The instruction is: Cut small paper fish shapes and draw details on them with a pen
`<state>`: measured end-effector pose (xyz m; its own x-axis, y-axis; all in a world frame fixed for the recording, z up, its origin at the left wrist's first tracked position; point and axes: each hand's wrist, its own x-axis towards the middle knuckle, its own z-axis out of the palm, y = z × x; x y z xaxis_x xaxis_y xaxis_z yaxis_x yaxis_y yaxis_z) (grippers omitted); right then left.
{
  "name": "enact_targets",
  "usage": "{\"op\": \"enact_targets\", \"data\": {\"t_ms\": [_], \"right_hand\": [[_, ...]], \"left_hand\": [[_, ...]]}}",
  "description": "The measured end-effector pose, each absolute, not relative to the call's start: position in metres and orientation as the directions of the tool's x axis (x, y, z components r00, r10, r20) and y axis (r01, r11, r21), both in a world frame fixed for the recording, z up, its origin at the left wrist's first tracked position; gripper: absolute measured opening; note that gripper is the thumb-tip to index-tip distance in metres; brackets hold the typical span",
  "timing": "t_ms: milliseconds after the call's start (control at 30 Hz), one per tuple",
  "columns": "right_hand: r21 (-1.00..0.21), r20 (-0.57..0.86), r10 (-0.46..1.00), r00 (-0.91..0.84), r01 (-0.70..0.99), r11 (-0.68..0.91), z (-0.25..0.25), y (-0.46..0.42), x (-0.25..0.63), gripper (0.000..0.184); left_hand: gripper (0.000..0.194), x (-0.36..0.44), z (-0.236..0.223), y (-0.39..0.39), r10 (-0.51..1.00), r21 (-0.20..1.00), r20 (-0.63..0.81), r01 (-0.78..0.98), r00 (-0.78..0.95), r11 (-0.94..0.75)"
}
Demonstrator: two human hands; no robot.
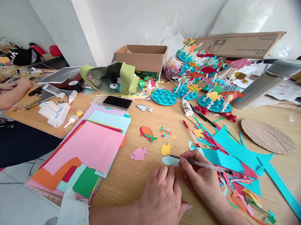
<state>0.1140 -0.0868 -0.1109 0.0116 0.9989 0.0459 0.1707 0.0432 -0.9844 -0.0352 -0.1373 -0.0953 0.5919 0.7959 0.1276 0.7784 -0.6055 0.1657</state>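
A small light-blue paper fish point(170, 160) lies on the wooden table point(130, 192) in front of me. My right hand point(201, 174) grips a pen point(207, 163), its tip at the upper edge of the fish. Palm down, my left hand point(160, 196) rests just below, fingertips by the fish's lower edge and thumb out to the side. A yellow paper fish point(166, 148) sits right above the blue one. To the left are a pink paper fish point(139, 154) with a drawn face and a small stack of orange, red and green fish point(147, 133).
Coloured paper sheets point(88, 146) are piled at left, near a phone point(117, 102). Blue paper scraps point(234, 148) and a cardboard oval point(268, 136) lie at right. Decorated blue discs point(163, 96), a flask point(268, 81) and a box point(142, 55) stand behind. Another person's hands point(21, 84) are far left.
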Motion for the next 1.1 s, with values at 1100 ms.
{"op": "enact_targets", "data": {"t_ms": [1100], "right_hand": [[-0.975,-0.063,0.996,-0.065,0.218,-0.048,-0.122,-0.086,0.113,0.026]], "left_hand": [[0.052,-0.035,-0.092,-0.137,0.804,0.126,0.075,0.795,0.589,-0.594]]}}
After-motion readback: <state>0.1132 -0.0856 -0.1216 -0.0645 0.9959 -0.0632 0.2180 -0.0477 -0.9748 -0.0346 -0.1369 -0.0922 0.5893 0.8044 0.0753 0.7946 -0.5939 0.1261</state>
